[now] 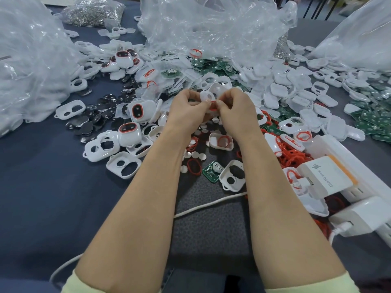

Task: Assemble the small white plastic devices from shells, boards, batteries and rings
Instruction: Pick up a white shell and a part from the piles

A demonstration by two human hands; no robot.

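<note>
A smooth white cable [211, 205] lies across the dark textured desk [42, 187]. Beyond it, above the desk, the left hand [188, 108] and right hand [237, 111] together pinch a small rounded white plastic shell [205, 97] and a thin red rubber ring [213, 106]. Behind are heaps of glossy white shells [296, 81], green circuit boards [372, 121] and crinkled clear plastic bags [211, 24].

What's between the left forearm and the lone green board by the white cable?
Head view: an oval red rubber ring and small round white discs, beside the green circuit board.

Bare cloth [42, 197] near left free; shell heap [281, 81] ahead, power strip [338, 148] right, bags [211, 24] behind block.
</note>
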